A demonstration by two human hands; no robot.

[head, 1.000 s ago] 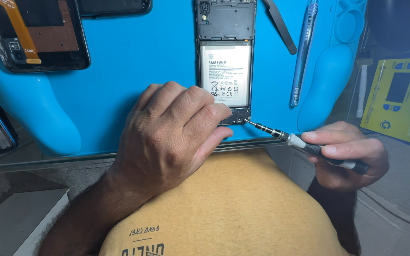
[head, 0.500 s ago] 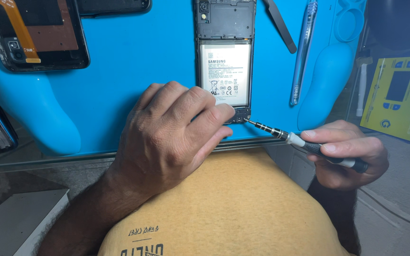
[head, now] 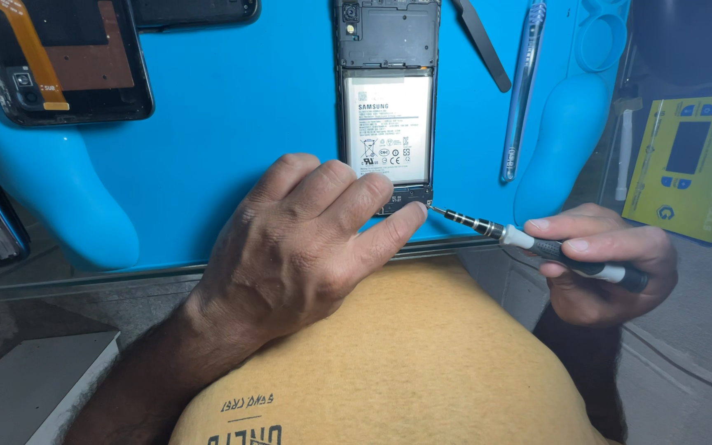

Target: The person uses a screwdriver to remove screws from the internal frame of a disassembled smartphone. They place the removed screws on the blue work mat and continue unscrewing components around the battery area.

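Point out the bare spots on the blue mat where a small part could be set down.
Widest free patch: blue mat between the second opened phone top left and the middle phone. A narrow strip lies between that phone and the clear pen. Crowded at the phone's lower end: left hand, screwdriver, right hand.

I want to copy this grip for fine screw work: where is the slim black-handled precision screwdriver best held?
Hold the slim black-handled precision screwdriver on its black handle, behind the white collar, coming from the right. It lies almost flat with the tip at the lower right corner of the opened black phone, leaving only the handle free. The right hand pinches it there; the left hand steadies the phone.
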